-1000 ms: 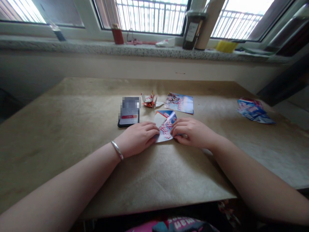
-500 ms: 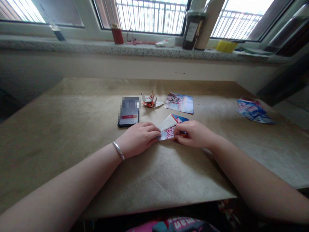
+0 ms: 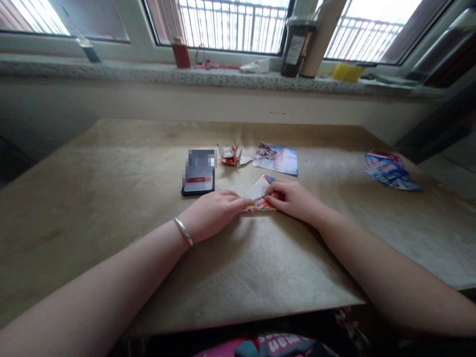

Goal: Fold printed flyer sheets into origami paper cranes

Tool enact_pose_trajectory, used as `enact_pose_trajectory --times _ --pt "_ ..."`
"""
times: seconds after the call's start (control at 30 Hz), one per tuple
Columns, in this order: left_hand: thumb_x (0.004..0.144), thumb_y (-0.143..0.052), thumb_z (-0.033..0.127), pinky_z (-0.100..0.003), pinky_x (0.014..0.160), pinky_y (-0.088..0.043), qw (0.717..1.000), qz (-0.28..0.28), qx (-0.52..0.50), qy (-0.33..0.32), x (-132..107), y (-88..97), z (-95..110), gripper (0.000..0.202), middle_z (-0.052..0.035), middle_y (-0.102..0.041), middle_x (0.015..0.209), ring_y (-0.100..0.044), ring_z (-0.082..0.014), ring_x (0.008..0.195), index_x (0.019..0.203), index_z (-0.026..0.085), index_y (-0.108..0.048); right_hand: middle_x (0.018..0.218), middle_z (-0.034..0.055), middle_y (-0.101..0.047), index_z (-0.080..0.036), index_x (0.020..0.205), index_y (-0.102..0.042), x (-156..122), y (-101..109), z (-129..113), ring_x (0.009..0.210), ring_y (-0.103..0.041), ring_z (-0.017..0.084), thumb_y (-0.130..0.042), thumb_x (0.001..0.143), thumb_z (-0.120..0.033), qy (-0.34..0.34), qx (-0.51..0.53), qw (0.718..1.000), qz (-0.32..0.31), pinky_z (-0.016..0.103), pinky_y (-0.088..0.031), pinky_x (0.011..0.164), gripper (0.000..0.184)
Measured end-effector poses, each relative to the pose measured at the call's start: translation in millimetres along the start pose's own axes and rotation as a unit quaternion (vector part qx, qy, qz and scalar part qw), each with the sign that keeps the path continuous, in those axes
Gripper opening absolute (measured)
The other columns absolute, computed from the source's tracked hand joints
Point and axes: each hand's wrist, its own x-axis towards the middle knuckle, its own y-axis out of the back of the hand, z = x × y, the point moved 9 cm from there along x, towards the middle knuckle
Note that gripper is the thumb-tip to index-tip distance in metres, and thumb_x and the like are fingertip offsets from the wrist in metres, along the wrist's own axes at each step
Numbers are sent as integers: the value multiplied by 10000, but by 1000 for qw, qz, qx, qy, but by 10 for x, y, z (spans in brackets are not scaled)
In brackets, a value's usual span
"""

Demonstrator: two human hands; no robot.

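Note:
A folded piece of printed paper [image 3: 259, 196], white inside and red and blue outside, lies on the brown table [image 3: 111, 198] between my hands. My left hand [image 3: 211, 210], a silver bangle on its wrist, presses the paper's left end with curled fingers. My right hand [image 3: 293, 198] pinches the paper's right side, fingers closed on its folded edge. The part of the paper under my fingers is hidden.
A black phone [image 3: 200, 173] lies just beyond my left hand. Behind it sit a small folded paper figure [image 3: 230, 153] and a flat printed sheet [image 3: 277, 157]. More printed sheets [image 3: 390, 171] lie at the far right. Bottles and jars stand on the stone windowsill [image 3: 223, 77].
The paper was lying wider and flatter; my right hand has folded its upper flap down and slid left, so the piece is now narrower. My left hand has stayed put.

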Motion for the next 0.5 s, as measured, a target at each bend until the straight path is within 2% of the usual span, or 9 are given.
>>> enact_pose_trajectory --times 0.17,0.33,0.5 --pt "922 -438 135 -297 832 -527 999 -6 10 -33 -14 -31 38 257 -59 -673 1049 -620 -155 931 1088 181 -628 819 37 -592 -183 768 -641 14 3 -2 687 -539 133 -572 803 -241 2 -29 1000 11 246 -401 624 97" --pt "910 -447 121 -306 822 -537 999 -10 24 -36 -10 -40 48 276 -69 -668 1068 -614 -166 935 1108 169 -633 816 35 -599 -189 759 -631 27 -2 9 730 -551 146 -577 811 -255 1 -51 999 14 260 -408 661 100" --pt "924 -428 167 -344 845 -536 999 -12 28 -31 -4 -63 62 293 -74 -660 1111 -611 -188 966 1139 178 -627 802 40 -609 -186 769 -630 44 -14 90 720 -551 156 -585 809 -264 -27 -71 997 15 265 -407 638 99"
